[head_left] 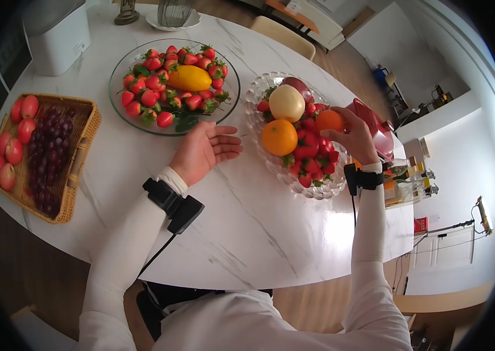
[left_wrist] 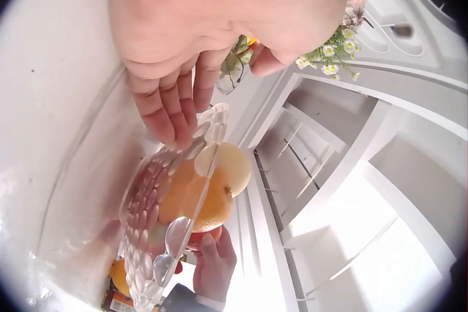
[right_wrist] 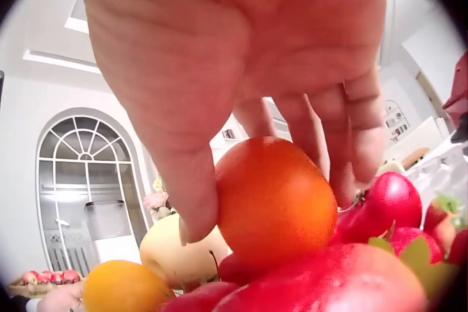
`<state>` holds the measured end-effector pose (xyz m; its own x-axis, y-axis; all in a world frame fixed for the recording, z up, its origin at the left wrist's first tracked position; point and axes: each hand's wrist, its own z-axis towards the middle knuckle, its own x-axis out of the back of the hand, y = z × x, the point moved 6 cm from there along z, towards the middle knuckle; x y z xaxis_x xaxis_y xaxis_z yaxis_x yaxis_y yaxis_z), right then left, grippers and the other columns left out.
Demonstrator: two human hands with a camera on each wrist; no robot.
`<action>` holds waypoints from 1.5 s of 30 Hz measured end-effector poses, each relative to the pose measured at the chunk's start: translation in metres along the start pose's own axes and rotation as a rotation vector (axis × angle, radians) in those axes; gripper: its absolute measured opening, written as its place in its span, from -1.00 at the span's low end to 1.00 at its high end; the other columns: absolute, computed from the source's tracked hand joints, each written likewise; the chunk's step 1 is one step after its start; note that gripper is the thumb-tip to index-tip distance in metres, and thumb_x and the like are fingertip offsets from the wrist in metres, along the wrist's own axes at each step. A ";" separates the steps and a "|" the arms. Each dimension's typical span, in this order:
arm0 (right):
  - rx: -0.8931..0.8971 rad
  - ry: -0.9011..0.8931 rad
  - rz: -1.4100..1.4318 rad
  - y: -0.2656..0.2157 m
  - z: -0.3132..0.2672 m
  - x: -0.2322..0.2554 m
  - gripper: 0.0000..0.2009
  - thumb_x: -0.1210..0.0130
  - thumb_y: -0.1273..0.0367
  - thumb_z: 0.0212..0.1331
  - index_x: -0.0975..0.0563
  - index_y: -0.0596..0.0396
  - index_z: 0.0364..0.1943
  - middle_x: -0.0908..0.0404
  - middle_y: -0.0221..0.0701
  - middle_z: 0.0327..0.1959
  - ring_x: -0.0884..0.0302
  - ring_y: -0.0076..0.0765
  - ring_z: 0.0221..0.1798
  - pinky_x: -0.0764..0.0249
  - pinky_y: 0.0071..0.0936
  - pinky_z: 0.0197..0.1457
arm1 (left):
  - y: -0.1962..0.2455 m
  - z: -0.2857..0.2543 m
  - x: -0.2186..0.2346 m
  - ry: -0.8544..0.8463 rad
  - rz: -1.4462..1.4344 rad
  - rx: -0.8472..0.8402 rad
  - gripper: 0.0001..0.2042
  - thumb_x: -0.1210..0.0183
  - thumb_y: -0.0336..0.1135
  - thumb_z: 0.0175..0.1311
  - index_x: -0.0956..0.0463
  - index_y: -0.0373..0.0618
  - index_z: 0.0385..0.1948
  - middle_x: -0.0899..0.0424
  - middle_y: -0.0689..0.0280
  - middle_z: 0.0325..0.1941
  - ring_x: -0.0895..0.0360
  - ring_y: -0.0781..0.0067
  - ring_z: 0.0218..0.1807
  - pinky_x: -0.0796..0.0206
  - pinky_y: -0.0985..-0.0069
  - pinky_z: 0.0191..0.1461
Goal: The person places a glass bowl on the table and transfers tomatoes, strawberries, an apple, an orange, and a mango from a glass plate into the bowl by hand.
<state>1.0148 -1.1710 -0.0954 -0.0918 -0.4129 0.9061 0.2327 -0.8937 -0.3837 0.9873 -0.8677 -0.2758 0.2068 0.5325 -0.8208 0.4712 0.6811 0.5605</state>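
My right hand (head_left: 354, 136) has its thumb and fingers around a small orange (head_left: 330, 121) at the right side of a scalloped glass bowl (head_left: 257, 153). In the right wrist view the thumb lies against this orange (right_wrist: 276, 202), which sits just above red fruit (right_wrist: 329, 283). The bowl also holds a larger orange (head_left: 279, 137), a pale round fruit (head_left: 286, 103) and strawberries (head_left: 312, 167). My left hand (head_left: 205, 151), palm turned up with fingers relaxed, rests by the table between the bowl and a round glass plate (head_left: 120, 111), holding nothing.
Strawberries and a yellow fruit (head_left: 190, 78) lie on the round plate. A wicker basket (head_left: 84, 140) of apples and grapes stands at the left. Behind are a white container (head_left: 57, 44) and a glass vase (head_left: 174, 11); a red object (head_left: 376, 130) and bottles (head_left: 405, 172) stand at the right.
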 end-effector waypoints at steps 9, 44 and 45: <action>0.016 -0.016 0.189 0.011 0.009 -0.004 -0.58 -0.34 0.41 0.09 -0.58 0.17 0.08 -0.69 -0.35 -0.07 -0.65 -0.51 -0.11 -0.56 -0.54 -0.06 | 0.000 0.000 0.001 0.004 0.005 -0.005 -0.42 0.10 0.04 0.39 -0.41 -0.41 0.12 -0.61 -0.01 -0.01 -0.59 0.11 0.07 -0.40 0.23 0.26; 0.534 -0.314 -0.576 -0.245 0.153 -0.194 -0.53 -0.23 0.04 0.01 -0.60 0.19 -0.19 -0.69 -0.11 -0.27 -0.67 0.02 -0.12 -0.56 -0.13 0.02 | -0.008 0.007 0.007 -0.064 -0.066 -0.003 -0.47 0.06 0.03 0.41 -0.46 -0.38 0.02 -0.61 0.00 -0.03 -0.59 0.08 0.04 -0.41 0.20 0.24; 0.527 -0.311 -0.577 -0.248 0.149 -0.183 -0.53 -0.23 0.04 0.01 -0.60 0.19 -0.19 -0.69 -0.11 -0.27 -0.67 0.02 -0.12 -0.56 -0.13 0.02 | -0.009 0.007 0.007 -0.071 -0.062 -0.003 -0.47 0.07 0.03 0.41 -0.46 -0.39 0.03 -0.61 0.01 -0.03 -0.59 0.09 0.04 -0.41 0.20 0.25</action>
<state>1.1183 -0.8473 -0.1398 -0.0818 0.2199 0.9721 0.6598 -0.7190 0.2182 0.9906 -0.8737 -0.2869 0.2375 0.4521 -0.8598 0.4824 0.7134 0.5084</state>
